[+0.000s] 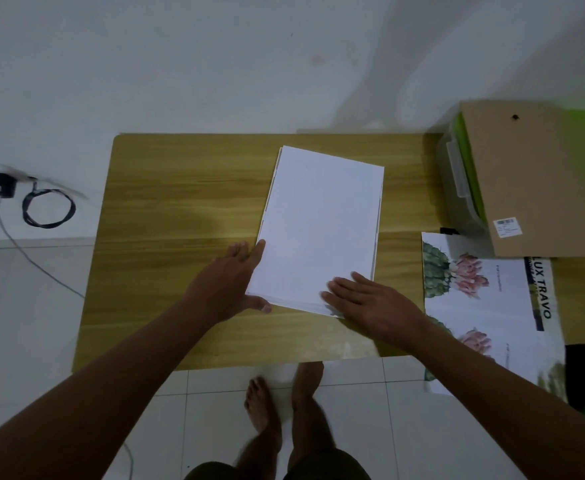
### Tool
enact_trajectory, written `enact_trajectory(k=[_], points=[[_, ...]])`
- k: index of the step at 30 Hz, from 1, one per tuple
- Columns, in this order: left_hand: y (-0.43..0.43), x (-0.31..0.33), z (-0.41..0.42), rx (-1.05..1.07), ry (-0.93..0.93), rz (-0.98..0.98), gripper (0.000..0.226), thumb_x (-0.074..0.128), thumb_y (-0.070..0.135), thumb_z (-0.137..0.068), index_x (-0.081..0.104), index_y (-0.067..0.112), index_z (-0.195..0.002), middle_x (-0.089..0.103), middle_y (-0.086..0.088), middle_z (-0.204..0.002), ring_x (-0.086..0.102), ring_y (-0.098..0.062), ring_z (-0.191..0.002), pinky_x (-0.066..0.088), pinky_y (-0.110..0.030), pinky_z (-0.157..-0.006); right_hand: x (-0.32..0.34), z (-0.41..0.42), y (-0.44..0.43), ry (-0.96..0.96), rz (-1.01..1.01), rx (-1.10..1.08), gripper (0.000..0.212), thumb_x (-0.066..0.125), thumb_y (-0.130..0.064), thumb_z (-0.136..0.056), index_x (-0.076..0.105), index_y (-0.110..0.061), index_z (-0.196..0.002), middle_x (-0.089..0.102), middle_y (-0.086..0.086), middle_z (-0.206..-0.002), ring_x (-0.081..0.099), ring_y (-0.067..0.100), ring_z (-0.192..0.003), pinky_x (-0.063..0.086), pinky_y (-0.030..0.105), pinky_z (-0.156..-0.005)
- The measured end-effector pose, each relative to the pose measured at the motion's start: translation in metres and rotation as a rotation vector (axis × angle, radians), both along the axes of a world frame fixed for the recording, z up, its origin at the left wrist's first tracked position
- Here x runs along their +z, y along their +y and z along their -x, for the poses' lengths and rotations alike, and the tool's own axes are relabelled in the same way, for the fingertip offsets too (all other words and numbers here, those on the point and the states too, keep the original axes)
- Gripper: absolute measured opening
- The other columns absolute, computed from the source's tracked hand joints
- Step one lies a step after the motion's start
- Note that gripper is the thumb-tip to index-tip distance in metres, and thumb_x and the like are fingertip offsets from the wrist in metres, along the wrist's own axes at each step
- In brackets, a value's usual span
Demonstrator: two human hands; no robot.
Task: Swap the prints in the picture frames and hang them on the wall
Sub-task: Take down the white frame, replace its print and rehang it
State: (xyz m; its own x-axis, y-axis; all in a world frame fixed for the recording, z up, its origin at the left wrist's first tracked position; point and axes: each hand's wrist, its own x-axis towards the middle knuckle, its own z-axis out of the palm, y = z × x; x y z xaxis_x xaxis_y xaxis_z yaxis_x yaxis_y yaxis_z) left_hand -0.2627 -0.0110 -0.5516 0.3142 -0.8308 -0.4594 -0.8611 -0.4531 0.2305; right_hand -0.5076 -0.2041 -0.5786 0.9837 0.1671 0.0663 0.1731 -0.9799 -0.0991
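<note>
Head view shows the left hand [230,277] and right hand [364,299] lying flat and unclenched on the white sheet's [319,223] near corners on the desk [180,202], so press softly and slide the sheet square into its frame.

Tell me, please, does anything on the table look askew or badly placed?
Yes. The white sheet under both hands lies tilted, not square to the table. The cactus print on the right overhangs the table's front edge. The brown board rests crookedly on a green box.
</note>
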Motion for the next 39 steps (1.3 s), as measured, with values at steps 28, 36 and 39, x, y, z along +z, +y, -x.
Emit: enact_trajectory(k=[28,36,39], points=[[-0.004,0.004,0.003,0.036,0.018,0.01,0.126,0.074,0.069,-0.06,-0.005,0.034,-0.151,0.028,-0.022,-0.149,0.02,-0.038,-0.142,0.042,-0.054,-0.1,0.01,0.012,0.014,0.01,-0.155,-0.234,0.048,0.045,-0.045,-0.102,0.061,-0.011,-0.132,0.057,0.013,-0.139,0.047,0.027,-0.134,0.036,0.046,-0.112],[-0.003,0.01,0.004,0.045,0.052,-0.016,0.117,0.072,0.068,-0.064,0.006,0.031,-0.153,0.026,-0.016,-0.151,0.024,-0.034,-0.14,0.04,-0.046,-0.103,0.015,-0.002,-0.003,0.134,-0.205,-0.56,0.066,0.041,-0.061,-0.097,0.043,-0.018,-0.147,0.025,0.018,-0.159,0.018,0.035,-0.148,0.02,0.052,-0.12],[-0.004,0.017,0.006,0.057,0.087,0.049,0.122,0.076,0.066,-0.059,0.008,0.027,-0.153,0.031,-0.008,-0.146,0.036,-0.029,-0.131,0.043,-0.04,-0.097,0.015,-0.013,-0.019,0.133,-0.301,-0.64,0.066,0.041,-0.057,-0.097,0.039,-0.016,-0.149,0.022,0.017,-0.16,0.018,0.036,-0.148,0.024,0.049,-0.117]])
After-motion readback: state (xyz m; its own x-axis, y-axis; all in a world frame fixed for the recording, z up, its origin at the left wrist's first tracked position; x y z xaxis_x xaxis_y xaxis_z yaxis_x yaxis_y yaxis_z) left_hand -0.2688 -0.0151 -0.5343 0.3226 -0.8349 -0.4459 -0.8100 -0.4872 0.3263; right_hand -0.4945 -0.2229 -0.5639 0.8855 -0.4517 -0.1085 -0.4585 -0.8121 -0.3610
